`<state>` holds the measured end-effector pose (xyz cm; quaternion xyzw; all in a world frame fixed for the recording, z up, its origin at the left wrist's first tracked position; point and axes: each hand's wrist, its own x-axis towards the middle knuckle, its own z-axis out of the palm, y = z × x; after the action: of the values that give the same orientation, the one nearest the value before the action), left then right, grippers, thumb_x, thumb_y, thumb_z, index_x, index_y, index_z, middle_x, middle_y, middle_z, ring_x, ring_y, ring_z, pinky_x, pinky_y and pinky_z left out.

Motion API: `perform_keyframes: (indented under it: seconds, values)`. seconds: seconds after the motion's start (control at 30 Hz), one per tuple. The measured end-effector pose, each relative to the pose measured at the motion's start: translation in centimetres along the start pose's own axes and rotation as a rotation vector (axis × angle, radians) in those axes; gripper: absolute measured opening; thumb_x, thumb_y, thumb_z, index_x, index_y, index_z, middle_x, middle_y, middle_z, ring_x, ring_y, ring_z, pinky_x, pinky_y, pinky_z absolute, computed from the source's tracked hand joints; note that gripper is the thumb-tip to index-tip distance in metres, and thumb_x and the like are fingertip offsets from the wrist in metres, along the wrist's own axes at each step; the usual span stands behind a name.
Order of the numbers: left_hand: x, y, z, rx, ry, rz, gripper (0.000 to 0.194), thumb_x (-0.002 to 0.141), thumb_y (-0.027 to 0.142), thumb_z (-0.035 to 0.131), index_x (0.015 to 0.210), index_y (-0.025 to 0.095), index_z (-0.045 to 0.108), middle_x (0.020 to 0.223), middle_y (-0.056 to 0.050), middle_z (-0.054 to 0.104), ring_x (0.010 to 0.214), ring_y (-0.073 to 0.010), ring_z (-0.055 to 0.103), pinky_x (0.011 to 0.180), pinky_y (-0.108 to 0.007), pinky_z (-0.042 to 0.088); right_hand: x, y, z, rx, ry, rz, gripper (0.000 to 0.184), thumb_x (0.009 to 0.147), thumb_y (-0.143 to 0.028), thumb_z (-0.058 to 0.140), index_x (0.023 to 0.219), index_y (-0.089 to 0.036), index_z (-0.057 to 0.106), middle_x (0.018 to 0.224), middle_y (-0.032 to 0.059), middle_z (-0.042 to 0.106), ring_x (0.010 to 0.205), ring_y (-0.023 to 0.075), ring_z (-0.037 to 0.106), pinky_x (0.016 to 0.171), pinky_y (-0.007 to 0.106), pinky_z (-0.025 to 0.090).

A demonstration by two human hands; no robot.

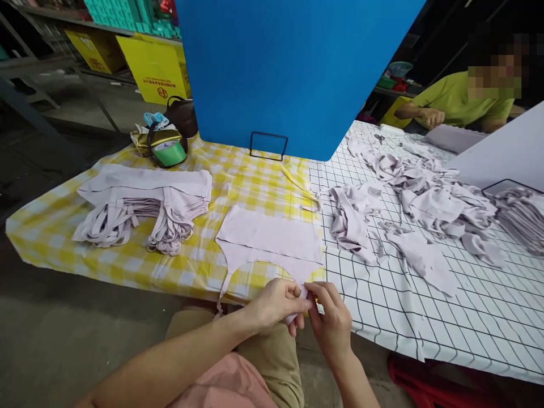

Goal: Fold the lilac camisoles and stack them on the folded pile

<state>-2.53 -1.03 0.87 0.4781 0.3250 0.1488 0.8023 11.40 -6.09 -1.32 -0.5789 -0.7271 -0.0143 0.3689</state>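
Note:
A pale lilac strappy top [272,232] lies flat near the table's front edge, its body on the yellow checked cloth. One of its straps hangs over the edge on the left. My left hand [278,303] is closed on the other strap at the lower right of the top. Close beside it, my right hand [329,314] pinches the same strap, fingertips almost touching those of the left. The exact spot between the fingers is partly hidden. To the left lies a neat stack of similar tops [147,192] with looped straps bunched at its front.
A tall blue panel [272,73] on a wire stand rises at the back. Crumpled lilac pieces [442,198] spread over the white grid cloth [382,306]. Green ribbon roll [169,153] sits at back left. Across the table works another person [459,102]. A red stool [416,379] stands below.

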Motion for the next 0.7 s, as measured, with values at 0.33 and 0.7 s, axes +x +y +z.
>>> perform_keyframes:
  seconds: [0.33,0.7]
  values:
    - [4.9,1.3,-6.5,1.357,0.354,0.508,0.009,0.083,0.022,0.056,0.088,0.016,0.061,0.097,-0.005,0.06,0.095,-0.0188,0.053,0.083,-0.032,0.039,2.2,1.6,1.5,0.637,-0.085,0.803,0.022,0.073,-0.039,0.059,0.074,-0.017,0.059,0.064,0.0009,0.058,0.054,0.0128,0.05,0.05,0.024,0.042]
    - [7.5,1.8,-8.0,1.645,0.215,0.647,0.012,0.083,0.013,0.05,0.082,0.014,0.062,0.087,-0.006,0.061,0.089,-0.0198,0.053,0.07,-0.029,0.044,4.2,3.4,3.1,0.436,-0.166,0.707,0.021,0.073,-0.037,0.057,0.075,-0.017,0.064,0.071,0.0032,0.062,0.065,0.017,0.054,0.06,0.028,0.043]
